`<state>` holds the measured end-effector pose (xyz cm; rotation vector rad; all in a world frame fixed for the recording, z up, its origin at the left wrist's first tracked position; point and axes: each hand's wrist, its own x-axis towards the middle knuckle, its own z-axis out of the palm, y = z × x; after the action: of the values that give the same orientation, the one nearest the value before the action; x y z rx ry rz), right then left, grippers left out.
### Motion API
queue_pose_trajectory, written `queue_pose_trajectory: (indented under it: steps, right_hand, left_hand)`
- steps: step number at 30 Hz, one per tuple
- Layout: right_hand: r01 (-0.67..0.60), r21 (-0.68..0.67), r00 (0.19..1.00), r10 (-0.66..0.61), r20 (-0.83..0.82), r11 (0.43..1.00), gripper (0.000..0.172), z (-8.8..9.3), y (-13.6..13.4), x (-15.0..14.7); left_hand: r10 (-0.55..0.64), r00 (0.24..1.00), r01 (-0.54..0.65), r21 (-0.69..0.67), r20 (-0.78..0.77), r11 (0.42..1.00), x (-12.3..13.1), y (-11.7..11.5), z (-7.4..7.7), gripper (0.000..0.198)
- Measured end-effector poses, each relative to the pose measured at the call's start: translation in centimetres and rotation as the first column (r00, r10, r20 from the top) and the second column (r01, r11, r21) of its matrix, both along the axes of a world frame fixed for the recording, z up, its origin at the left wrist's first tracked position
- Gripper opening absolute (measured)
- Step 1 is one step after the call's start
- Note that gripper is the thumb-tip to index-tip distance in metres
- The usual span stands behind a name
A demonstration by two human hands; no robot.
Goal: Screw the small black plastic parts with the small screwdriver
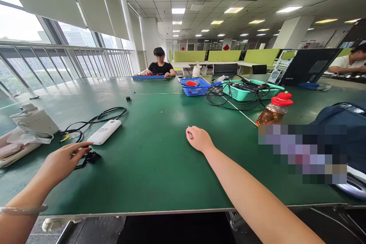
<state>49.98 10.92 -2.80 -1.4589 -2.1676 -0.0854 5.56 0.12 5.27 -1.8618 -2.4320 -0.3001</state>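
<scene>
My left hand [63, 160] is at the left, palm down, with its fingers stretched out. Its thumb and fingertips hover over or touch a small black object [92, 157], perhaps a clip or strap; I cannot tell which. Just beyond the fingertips lies a white power bank [105, 132], and black cable [110, 111] is looped behind it. Near the table's middle, my right hand [199, 139] is closed in a fist around a slim pen-like tool [191, 135]. Only its thin tip and one end show; the fingers cover the rest.
The green table [148, 175] carries a white device [37, 122] at left, a blue basket [195, 88], a green basket [248, 93] of cables, and a red-lidded bottle [273, 112]. A dark bag [343, 133] lies at right. Across the table sits a person [160, 66] behind a blue tray [151, 77].
</scene>
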Motion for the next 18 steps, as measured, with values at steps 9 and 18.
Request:
queue_pose_trajectory:
  steps: [9, 18]
  right_hand:
    - [0.005, 0.001, 1.0, -0.005, 0.007, 1.0, 0.017, 0.1, 0.0, -0.1]
    - [0.0, 0.001, 1.0, 0.0, 0.007, 1.0, 0.017, 0.0, 0.1, 0.0]
  left_hand:
    - [0.131, 0.989, -0.139, -0.128, -0.073, 0.982, 0.8, 0.8, 0.3, 0.058]
    - [0.114, 0.987, -0.132, -0.175, -0.113, 0.976, 2.7, 0.4, 0.0, 0.063]
